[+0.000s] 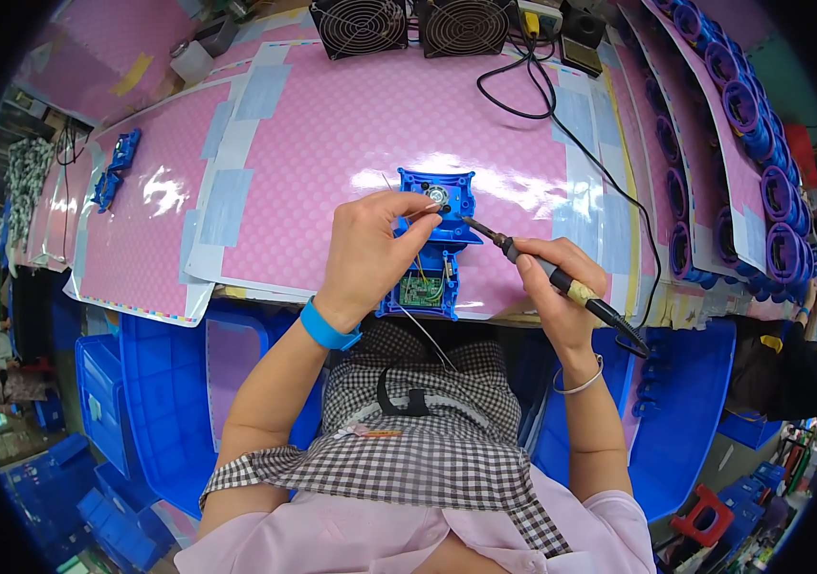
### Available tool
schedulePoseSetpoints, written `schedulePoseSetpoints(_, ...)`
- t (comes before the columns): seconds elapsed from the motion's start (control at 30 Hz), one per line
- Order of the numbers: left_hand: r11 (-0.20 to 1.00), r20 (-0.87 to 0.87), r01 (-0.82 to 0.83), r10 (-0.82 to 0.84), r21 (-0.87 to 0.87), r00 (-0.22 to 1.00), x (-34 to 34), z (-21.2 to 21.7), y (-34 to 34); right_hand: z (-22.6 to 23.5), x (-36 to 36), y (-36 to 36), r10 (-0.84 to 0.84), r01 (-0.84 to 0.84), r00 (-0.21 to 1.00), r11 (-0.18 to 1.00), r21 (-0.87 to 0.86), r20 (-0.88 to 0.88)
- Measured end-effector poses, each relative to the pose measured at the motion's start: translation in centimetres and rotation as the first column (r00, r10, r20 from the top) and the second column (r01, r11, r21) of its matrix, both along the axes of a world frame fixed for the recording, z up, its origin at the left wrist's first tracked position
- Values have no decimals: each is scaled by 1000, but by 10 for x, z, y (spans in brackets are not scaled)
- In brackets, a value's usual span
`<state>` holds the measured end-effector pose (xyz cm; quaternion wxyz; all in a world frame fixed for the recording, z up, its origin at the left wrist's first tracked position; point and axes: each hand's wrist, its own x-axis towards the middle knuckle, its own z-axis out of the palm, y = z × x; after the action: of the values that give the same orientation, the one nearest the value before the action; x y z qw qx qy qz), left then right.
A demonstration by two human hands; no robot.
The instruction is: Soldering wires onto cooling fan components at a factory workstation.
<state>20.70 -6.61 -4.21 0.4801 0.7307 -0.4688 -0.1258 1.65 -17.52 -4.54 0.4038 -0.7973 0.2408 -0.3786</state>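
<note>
My right hand (563,277) grips a soldering iron (547,271) like a pen, its tip angled left onto a blue plastic housing (463,191). A round silvery part with a dark rim (437,196), likely a small speaker, sits inside that housing. Thumb and forefinger of my left hand (375,239) are pinched over the housing beside the iron's tip, on what looks like solder wire (428,337), a thin grey strand trailing toward my lap. Nearer me lies a second blue housing half with a green circuit board (421,289); thin coloured wires rise from it. My left fingers partly hide the joint.
Two black fans (466,27) stand at the table's far edge. A black cable (609,177) curves down the right side. Racks of purple-blue round parts (777,196) line the right; blue pieces (117,170) lie far left. Blue bins (167,402) flank my lap.
</note>
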Motion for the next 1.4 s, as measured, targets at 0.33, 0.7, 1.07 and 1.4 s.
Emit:
schedulePoseSetpoints(0.33,991,212,85,-105,101,972,1,0,-2,3,-1,0,-38,38,999,999,36,9)
schedulePoseSetpoints(0.7,986,193,108,-132,130,972,1,-6,-3,1,0,0,-17,17,1000,999,51,-7)
schedulePoseSetpoints(1.07,988,119,86,-101,130,988,-1,-7,-4,1,-1,1,-41,41,999,998,54,-1)
schedulePoseSetpoints(1.4,986,137,93,-112,135,984,0,-8,-5,-1,0,1,-27,26,1000,997,73,14)
